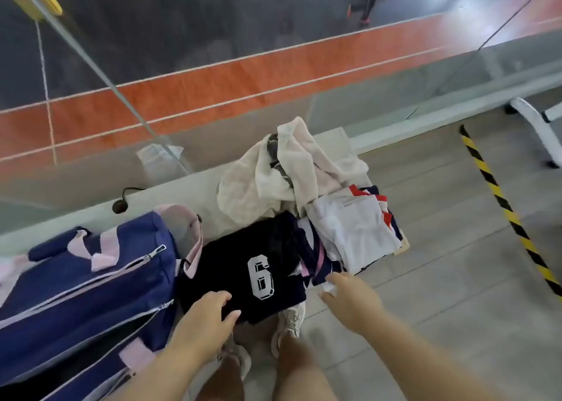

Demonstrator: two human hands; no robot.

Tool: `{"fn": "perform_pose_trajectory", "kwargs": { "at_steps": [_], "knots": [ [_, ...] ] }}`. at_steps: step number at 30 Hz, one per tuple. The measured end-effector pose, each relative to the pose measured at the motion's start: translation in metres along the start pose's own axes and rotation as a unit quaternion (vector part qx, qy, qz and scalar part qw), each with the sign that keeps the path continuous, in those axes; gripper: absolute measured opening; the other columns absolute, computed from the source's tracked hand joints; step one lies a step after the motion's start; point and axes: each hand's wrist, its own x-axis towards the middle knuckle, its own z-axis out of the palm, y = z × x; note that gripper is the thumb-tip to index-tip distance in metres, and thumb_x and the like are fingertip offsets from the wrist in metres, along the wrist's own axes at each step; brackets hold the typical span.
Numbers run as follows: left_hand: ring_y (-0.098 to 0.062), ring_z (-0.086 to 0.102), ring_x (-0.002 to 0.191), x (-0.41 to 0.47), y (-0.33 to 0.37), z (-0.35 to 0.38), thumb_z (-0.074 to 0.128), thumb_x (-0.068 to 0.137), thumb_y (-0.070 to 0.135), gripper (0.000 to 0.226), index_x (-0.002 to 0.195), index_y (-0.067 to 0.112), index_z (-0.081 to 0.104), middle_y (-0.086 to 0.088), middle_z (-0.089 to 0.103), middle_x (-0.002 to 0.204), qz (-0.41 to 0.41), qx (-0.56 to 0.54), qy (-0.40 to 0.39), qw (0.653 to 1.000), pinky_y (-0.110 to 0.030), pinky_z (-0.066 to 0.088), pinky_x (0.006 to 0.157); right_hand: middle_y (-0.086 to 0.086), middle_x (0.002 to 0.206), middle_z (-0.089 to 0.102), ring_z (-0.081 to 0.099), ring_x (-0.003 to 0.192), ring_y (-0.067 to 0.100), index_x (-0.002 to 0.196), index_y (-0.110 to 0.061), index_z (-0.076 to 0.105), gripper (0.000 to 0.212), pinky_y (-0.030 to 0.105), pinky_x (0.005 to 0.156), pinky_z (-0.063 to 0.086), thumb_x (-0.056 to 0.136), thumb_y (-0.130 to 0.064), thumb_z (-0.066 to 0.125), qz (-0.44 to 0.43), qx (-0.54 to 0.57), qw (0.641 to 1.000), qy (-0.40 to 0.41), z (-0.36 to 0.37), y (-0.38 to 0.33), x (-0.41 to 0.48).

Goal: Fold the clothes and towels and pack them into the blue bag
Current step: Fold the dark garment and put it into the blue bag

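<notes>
black jersey lies flat between blue bag and white shirt.
left hand grip pinches the jersey's near edge; right hand grip spread, just beside the shirt.

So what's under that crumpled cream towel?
Only a strip of dark grey fabric shows between the folds of the cream towel. Anything else beneath it is covered.

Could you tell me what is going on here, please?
A person is working through a pile of laundry. Their left hand grips the near edge of a dark jersey numbered 6, while the right hand reaches, fingers open, toward a heap of white clothes. A cream towel lies crumpled behind them. The blue bag sits left of the jersey.
</notes>
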Motion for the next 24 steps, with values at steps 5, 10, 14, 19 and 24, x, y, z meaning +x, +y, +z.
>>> {"fn": "perform_pose_trajectory", "kwargs": {
  "at_steps": [5,10,14,19,24],
  "knots": [
    [-0.021,0.044,0.122,0.055,-0.028,0.033,0.057,0.09,0.033,0.044,0.13,0.014,0.052,-0.002,0.052,0.128,0.101,0.065,0.075,0.99,-0.029,0.036,0.101,-0.001,0.131,0.049,0.045,0.12,0.02,0.137,-0.02,0.041,0.049,0.031,0.091,0.043,0.095,-0.045,0.045,-0.029,0.016,0.996,0.087,0.042,-0.01,0.045],
    [-0.025,0.049,0.112,0.103,-0.051,0.06,0.04,0.081,0.044,0.052,0.119,0.017,0.062,-0.006,0.064,0.117,0.179,0.162,0.168,0.956,-0.036,0.05,0.088,0.004,0.146,0.033,0.027,0.132,0.025,0.145,-0.014,0.028,0.068,0.033,0.105,0.032,0.092,-0.051,0.048,-0.1,0.03,0.977,0.185,0.07,-0.031,0.076],
    [-0.037,0.06,0.108,0.125,-0.066,0.081,0.026,0.09,0.053,0.055,0.113,0.025,0.067,-0.005,0.067,0.117,0.176,0.233,0.176,0.94,-0.046,0.054,0.079,0.009,0.154,0.019,0.017,0.139,0.03,0.15,-0.014,0.011,0.082,0.038,0.11,0.025,0.089,-0.06,0.043,-0.098,0.008,0.98,0.171,0.088,-0.044,0.093],
    [-0.039,0.059,0.109,0.117,-0.083,0.097,0.006,0.095,0.054,0.073,0.106,0.024,0.072,-0.006,0.067,0.117,0.177,0.233,0.196,0.936,-0.048,0.053,0.081,0.011,0.143,0.035,0.035,0.126,0.033,0.147,-0.012,0.018,0.077,0.041,0.099,0.038,0.09,-0.056,0.045,-0.103,-0.025,0.975,0.196,0.115,-0.047,0.1],
    [-0.033,0.056,0.109,0.098,-0.099,0.096,0.037,0.079,0.047,0.046,0.104,0.03,0.072,-0.001,0.068,0.115,0.151,0.224,0.188,0.944,-0.047,0.053,0.083,0.007,0.141,0.038,0.035,0.125,0.03,0.145,-0.016,0.022,0.076,0.04,0.099,0.037,0.088,-0.06,0.046,-0.125,-0.004,0.971,0.201,0.14,-0.053,0.093]
  ]
}}
